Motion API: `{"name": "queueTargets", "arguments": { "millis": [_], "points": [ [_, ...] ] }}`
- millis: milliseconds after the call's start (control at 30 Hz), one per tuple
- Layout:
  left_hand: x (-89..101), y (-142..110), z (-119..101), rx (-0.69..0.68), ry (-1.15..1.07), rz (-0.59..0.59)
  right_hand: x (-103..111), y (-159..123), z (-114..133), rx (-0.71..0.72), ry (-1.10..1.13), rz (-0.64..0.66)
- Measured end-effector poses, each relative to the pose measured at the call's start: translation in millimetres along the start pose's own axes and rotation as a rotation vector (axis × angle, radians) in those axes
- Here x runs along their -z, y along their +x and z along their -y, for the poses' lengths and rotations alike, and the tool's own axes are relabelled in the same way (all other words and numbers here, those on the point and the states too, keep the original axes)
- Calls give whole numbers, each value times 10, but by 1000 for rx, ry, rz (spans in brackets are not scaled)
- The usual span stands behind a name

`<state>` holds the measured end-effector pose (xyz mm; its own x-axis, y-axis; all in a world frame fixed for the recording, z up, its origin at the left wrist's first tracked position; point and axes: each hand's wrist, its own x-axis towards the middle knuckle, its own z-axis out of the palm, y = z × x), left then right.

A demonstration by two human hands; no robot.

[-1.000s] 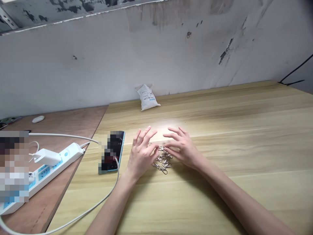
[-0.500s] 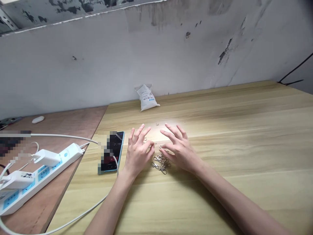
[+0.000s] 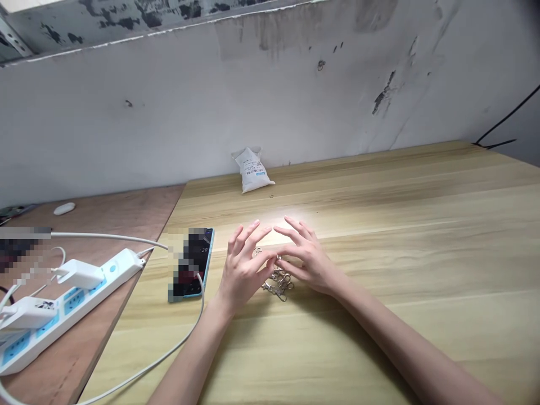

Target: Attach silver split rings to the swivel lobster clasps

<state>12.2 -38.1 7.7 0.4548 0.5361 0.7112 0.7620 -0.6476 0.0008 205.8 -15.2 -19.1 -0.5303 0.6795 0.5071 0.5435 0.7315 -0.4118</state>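
My left hand and my right hand meet at their fingertips, each with thumb and index finger pinched and the other fingers raised. A small piece of metal shows where the pinches meet; it looks like a ring, largely covered by the fingers. Just below lies a pile of silver swivel clasps on the wood-grain table. Behind my left fingers, loose small rings are partly visible. Another tiny metal bit lies farther back.
A white labelled packet rests near the wall. Left of my hands is a phone with a white cable looping over the table. A white power strip with plugged-in chargers occupies the brown board.
My hands were apart, each pinching near a small ring; the left has moved right so the fingertips now meet. The tiny metal bit shows farther back on the table.
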Motion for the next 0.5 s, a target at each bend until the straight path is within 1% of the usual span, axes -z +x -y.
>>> {"name": "queueTargets", "arguments": {
  "millis": [167, 267, 400, 500],
  "points": [
    [21, -3, 12, 14, 0, -9, -17, -8, -42, -6, -21, -58],
    [38, 4, 34, 29, 9, -4, -8, -1, -89, 25, -72, -109],
    [47, 18, 52, 42, 19, 11, 75, 21, -124, 71, -162, -204],
    [39, 10, 59, 78, 19, 63, 145, 28, -82, 122, -224, -275]
  ]
}}
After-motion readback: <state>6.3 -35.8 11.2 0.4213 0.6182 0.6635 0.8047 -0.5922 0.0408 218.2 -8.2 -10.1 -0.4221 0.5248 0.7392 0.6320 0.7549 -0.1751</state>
